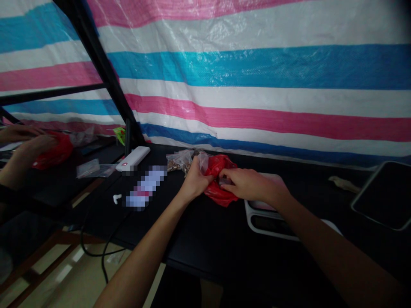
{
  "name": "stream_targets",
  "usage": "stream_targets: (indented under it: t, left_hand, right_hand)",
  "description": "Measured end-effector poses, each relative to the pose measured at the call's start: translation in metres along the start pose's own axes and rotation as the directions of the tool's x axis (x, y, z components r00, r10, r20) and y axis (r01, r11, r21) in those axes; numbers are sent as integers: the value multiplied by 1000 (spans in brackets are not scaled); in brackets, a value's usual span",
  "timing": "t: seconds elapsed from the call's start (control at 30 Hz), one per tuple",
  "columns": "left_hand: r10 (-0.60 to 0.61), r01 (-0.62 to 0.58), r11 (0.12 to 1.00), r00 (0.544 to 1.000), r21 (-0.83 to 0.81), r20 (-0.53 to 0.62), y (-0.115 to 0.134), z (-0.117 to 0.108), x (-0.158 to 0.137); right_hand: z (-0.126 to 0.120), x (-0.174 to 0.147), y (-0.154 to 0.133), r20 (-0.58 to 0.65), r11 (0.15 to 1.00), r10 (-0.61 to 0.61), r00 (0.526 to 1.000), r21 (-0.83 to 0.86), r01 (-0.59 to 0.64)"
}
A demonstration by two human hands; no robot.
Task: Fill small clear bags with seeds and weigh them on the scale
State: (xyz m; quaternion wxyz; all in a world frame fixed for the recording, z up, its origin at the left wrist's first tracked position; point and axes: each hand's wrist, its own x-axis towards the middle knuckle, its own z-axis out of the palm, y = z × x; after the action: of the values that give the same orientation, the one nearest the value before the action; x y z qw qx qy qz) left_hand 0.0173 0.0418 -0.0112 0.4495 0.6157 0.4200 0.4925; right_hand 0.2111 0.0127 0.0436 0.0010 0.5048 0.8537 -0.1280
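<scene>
From far off, I see the shiny, crumpled red plastic bag [224,198] on the black table [205,244], between left hand [195,182] and right hand [248,184]. They partly hide it; I cannot tell either grip.

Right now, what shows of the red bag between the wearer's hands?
The red bag is thin, crumpled and glossy, seemingly plastic. It sits on the black table, apparently open at the top. The left hand is at its left edge; the right hand reaches over its middle from the right. Its contents are unclear.
</scene>
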Motion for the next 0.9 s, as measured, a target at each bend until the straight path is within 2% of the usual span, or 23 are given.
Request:
stream_targets:
  t: [0.1,0.23,0.33,0.53,0.63,0.7,0.77,0.83,0.9]
  left_hand:
    - [25,-25,999,1000,31,6,-1,-1,0]
    - [-10,18,999,987,-51,161,7,1,-6]
    - [-45,79,985,974,-150,221,12,3,-9]
    - [-58,121,966,962,-229,265,9,1,-6]
    - [-54,68,993,987,-92,148,4,-1,-4]
    - [-1,2,990,1000,141,-9,1,-3,-2]
    - [61,-16,938,991,347,-119,-1,-5,-2]
    - [77,1,900,984,436,-160,-1,-5,-2]
    - [74,17,889,981,457,-180,0,-5,-4]
  right_hand:
    - [-2,-2,-3,26,1000,-2,1000,25,1]
    - [-2,-3,-7,3,1000,11,1000,-2,-11]
    - [-1,-2,-8,-11,1000,24,1000,-9,-24]
    - [1,-1,-6,-31,999,42,999,-11,-43]
    - [1,0,1,-61,998,46,997,-42,-48]
    - [1,-1,8,-108,997,11,994,-74,-19]
    - [1,-1,14,-143,994,-20,990,-109,5]
    - [2,-1,17,-150,991,-17,989,-136,-3]
    - [2,0,16,-138,987,11,990,-158,-33]
